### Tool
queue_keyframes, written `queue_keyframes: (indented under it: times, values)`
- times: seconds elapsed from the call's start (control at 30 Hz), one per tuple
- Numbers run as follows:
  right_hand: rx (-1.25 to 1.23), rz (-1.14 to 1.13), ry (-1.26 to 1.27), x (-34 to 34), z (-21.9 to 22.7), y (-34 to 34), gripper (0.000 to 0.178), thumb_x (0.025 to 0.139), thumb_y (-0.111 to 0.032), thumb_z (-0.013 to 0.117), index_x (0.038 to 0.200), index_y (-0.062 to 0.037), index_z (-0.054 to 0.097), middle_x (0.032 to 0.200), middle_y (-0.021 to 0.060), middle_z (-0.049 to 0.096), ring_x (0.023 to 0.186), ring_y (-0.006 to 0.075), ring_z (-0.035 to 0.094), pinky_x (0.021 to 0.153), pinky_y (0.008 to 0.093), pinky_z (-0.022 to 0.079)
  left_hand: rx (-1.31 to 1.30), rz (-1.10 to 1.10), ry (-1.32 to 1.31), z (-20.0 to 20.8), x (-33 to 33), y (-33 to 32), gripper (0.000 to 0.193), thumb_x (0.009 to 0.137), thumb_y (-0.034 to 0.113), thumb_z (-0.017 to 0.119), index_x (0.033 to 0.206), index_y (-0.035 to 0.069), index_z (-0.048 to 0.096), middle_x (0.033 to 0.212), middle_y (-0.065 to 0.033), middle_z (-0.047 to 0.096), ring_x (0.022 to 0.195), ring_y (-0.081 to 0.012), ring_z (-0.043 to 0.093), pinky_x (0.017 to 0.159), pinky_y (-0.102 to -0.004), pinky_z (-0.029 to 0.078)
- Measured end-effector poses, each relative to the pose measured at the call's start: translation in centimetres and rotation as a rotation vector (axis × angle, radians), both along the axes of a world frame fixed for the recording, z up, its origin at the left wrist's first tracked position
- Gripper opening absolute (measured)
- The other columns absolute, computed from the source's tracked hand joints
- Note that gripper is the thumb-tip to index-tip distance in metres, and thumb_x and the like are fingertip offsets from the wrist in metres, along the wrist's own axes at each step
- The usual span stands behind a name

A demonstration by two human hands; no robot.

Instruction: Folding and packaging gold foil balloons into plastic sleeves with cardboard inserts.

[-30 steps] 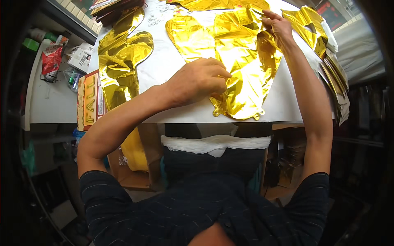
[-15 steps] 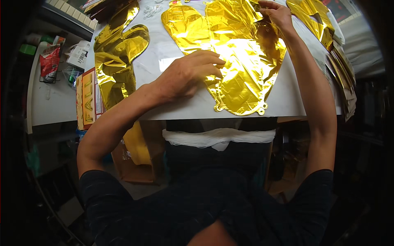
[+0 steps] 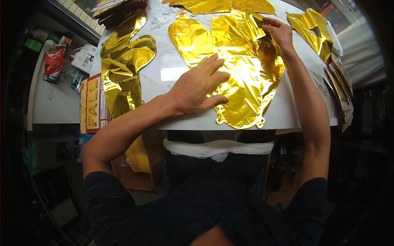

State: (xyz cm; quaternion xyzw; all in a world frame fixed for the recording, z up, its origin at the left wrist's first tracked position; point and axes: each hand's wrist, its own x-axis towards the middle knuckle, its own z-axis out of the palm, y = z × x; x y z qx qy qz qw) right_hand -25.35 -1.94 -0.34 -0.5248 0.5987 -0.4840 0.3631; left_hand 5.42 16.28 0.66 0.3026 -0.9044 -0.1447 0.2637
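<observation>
A shiny gold foil balloon [image 3: 242, 98], flat and uninflated, lies in front of me on the white marbled table [image 3: 162, 96], with small tabs at its near end. My left hand [image 3: 201, 84] rests with spread fingers over the balloon's left side. At the far right of the balloon, my right hand [image 3: 279, 35] pinches its upper edge between thumb and fingers, where the foil is folded and shaded. To the left lies another flat gold foil balloon [image 3: 123, 67] with a curved shape.
More gold foil balloons lie at the far edge [image 3: 225, 6] and far right [image 3: 312, 30]. A stack of flat packages [image 3: 340, 90] leans at the right edge. Printed cards [image 3: 92, 102] stand at the left edge. Clear small pieces [image 3: 160, 21] lie beyond. A side shelf holds a red packet [image 3: 54, 59].
My left hand has spread its fingers and settled flatter on the foil. My right hand keeps its pinch on the far edge. The whole view has shifted, showing more of the table's far side.
</observation>
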Motion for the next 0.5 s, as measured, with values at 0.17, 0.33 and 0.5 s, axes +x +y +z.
queue_keyframes:
  times: [0.17, 0.33, 0.5]
  values:
    - [0.02, -0.057, 0.055, 0.0, 0.0, 0.1, 0.03, 0.089, 0.002, 0.074, 0.118, -0.0005, 0.077, 0.1, 0.0082, 0.077, 0.083, 0.0126, 0.07, 0.076, 0.0247, 0.057, 0.012, 0.011, -0.001, -0.1, -0.1, 0.3, 0.059, 0.083, 0.035, 0.084, 0.127, 0.002, 0.06, 0.141, -0.027, 0.052, 0.139, -0.05, 0.046, 0.12, -0.0535, 0.038]
    - [-0.042, -0.03, 0.036, -0.4, -0.9, -0.2, 0.031, 0.089, 0.001, 0.075, 0.12, 0.0009, 0.076, 0.098, 0.0084, 0.077, 0.082, 0.0125, 0.071, 0.076, 0.0248, 0.058, -0.01, 0.001, -0.005, -0.4, -0.1, 0.1, 0.059, 0.083, 0.034, 0.084, 0.127, 0.002, 0.06, 0.141, -0.0272, 0.052, 0.139, -0.0502, 0.046, 0.12, -0.0539, 0.037]
    - [-0.07, -0.069, 0.354, -1.9, 0.2, -0.4, 0.035, 0.091, -0.01, 0.075, 0.125, -0.0058, 0.074, 0.11, 0.0126, 0.077, 0.096, 0.0178, 0.073, 0.085, 0.0304, 0.058, -0.024, 0.005, -0.025, -0.4, -0.3, -0.2, 0.057, 0.085, 0.034, 0.082, 0.126, 0.003, 0.058, 0.141, -0.0277, 0.052, 0.138, -0.0497, 0.047, 0.12, -0.0536, 0.038]
